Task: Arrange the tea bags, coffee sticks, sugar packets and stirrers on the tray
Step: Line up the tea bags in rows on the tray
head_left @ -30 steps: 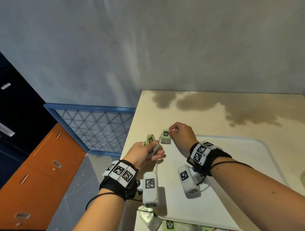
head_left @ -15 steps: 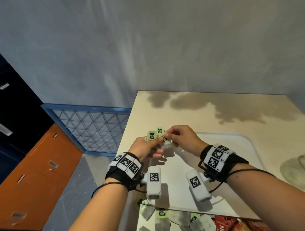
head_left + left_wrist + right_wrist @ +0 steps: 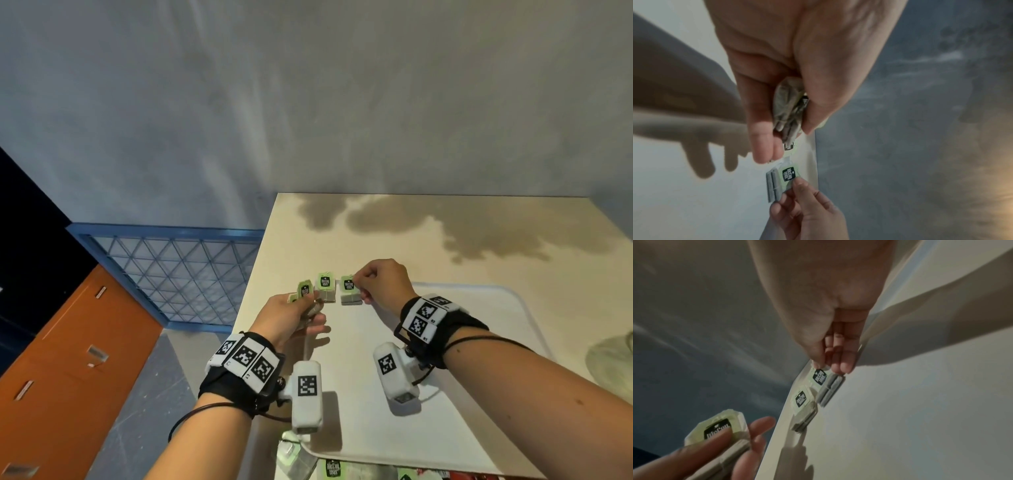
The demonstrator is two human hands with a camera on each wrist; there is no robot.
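I am laying tea bags along the far-left tray (image 3: pixel 486 291) edge: my right hand (image 3: pixel 383 281) pinches the second tea bag (image 3: pixel 350 292) down beside the first tea bag (image 3: pixel 325 289), my left hand (image 3: pixel 287 317) clamps the spare tea bags (image 3: pixel 304 295), so next I release and pull another.

A white plastic tray (image 3: pixel 479 428) with a raised rim lies flat on a pale table. At its far left corner two tea bags stand side by side along the rim. The left tea bag (image 3: pixel 325 291) stands alone; the right tea bag (image 3: pixel 350 294) is just beside it, its green paper tag with a dark label pinched between a thumb and fingertips. Both are grey, folded and flat-sided. Left of the tray, off its edge, a small bunch of tea bags (image 3: pixel 305 296) with the same green tags is held in the other hand. More tea bags (image 3: pixel 334 468) lie below the tray's near edge, partly cut off.
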